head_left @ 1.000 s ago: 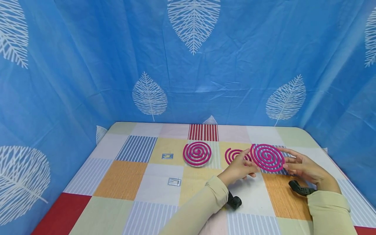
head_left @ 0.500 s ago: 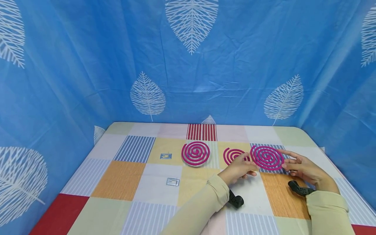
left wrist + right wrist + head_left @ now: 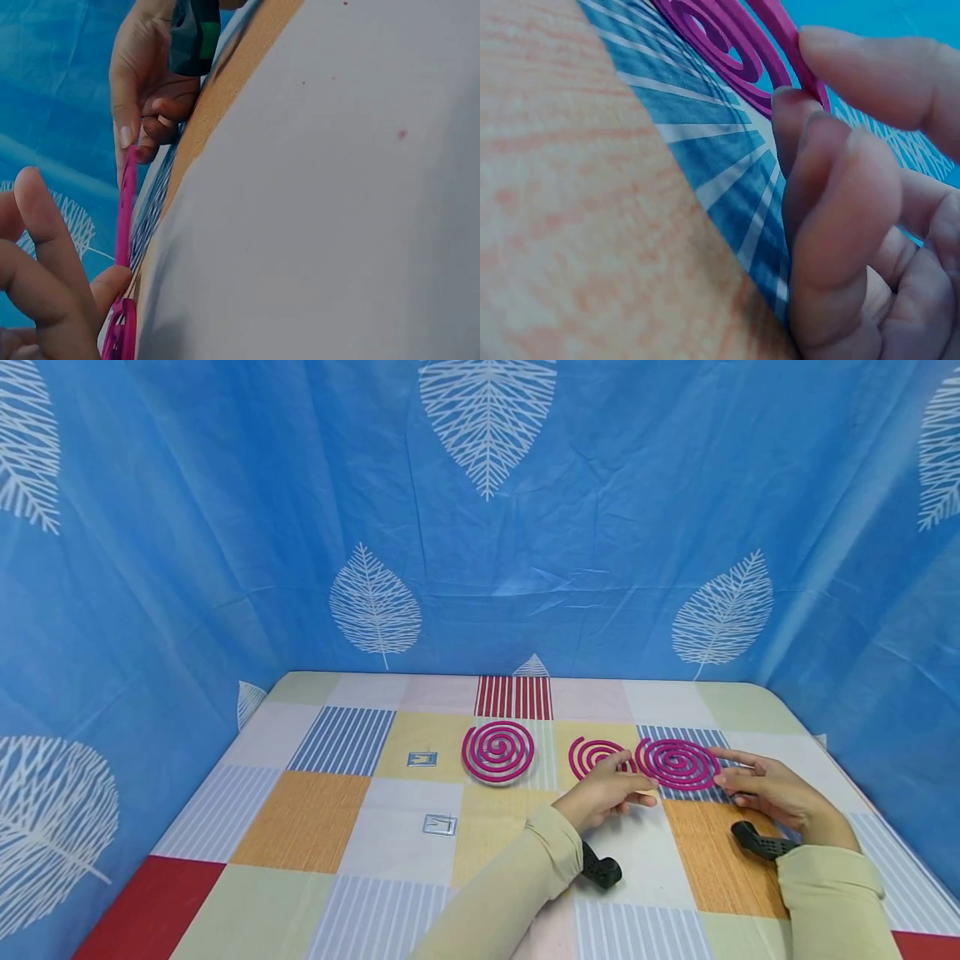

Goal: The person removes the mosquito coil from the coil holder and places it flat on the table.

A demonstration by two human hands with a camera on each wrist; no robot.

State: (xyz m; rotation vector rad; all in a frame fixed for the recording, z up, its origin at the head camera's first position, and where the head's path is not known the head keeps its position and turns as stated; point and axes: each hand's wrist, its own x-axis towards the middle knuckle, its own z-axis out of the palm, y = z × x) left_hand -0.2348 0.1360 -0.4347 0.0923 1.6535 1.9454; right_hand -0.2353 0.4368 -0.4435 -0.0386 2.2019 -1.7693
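Note:
My right hand (image 3: 768,789) pinches the right edge of a magenta mosquito coil (image 3: 677,763), a flat spiral. In the right wrist view the thumb and fingertips meet on the coil's rim (image 3: 802,52). The left hand (image 3: 606,787) is at the coil's left edge with its fingers relaxed and spread. One fingertip (image 3: 112,283) lies right by the coil's lower end in the left wrist view, where the coil (image 3: 126,214) shows edge-on. A second coil (image 3: 588,753) lies on the cloth, partly hidden behind the left hand. Further left is a third coil (image 3: 498,752).
A patchwork tablecloth (image 3: 405,827) covers the table. Two small printed rectangles (image 3: 440,824) show on its left half. Blue curtains (image 3: 570,527) with white leaf prints close off the back and sides. Dark devices (image 3: 600,867) are strapped at both wrists.
The held coil has come down and tilted flatter towards the cloth. My left index finger has moved off its left edge. The head view has shifted slightly.

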